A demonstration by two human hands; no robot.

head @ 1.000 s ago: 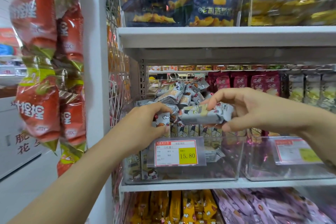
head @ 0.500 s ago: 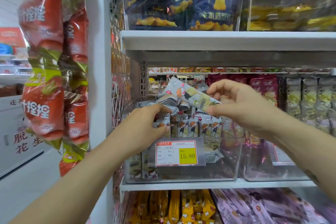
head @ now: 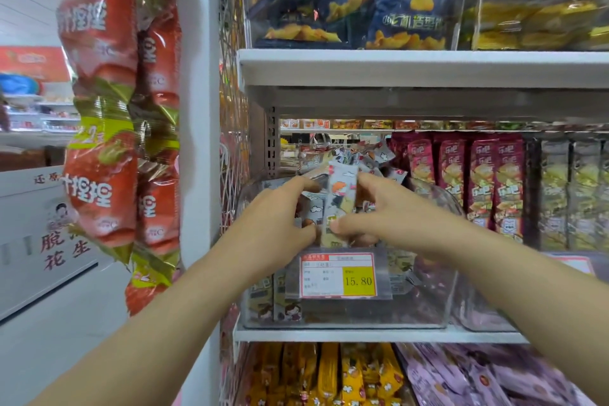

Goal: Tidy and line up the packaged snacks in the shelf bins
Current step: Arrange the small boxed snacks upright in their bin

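fingers (head: 369, 181) of the right hand (head: 392, 217): forefinger on the top edge and thumb low on the face, pinching one small cartoon-printed packet (head: 341, 198). the packet is held upright, long side vertical, over the front of the clear bin (head: 428, 300).

left hand (head: 276, 217): fingers curled, tips against the neighbouring packets (head: 314, 208) just left of the held one. that spot is blurred, so we cannot tell whether it grips them or only steadies them.

clear bin: on the middle shelf (head: 362, 335), at its left end, with a price tag (head: 339, 275) on the front wall. contents:
- front-corner packets (head: 263, 293), upright, seen through the wall.
- a loose heap (head: 362, 155) toward the back, lying at all angles.

adjacent stock: maroon packets (head: 461, 181) to the right, standing in an even row.

step in hand, as we judge it: seating the held packet in the front row, with much of the bin not yet sorted.

handling notes:
- we would keep the packet vertical and face-forward, matching its neighbours.
- we would lower it straight down into the gap beside the left fingertips.
- the left hand should brace the row so it does not topple.
- the thin wrapper will likely buckle if squeezed, so a light pinch is best.
- we would let go only once the bottom edge rests squarely.
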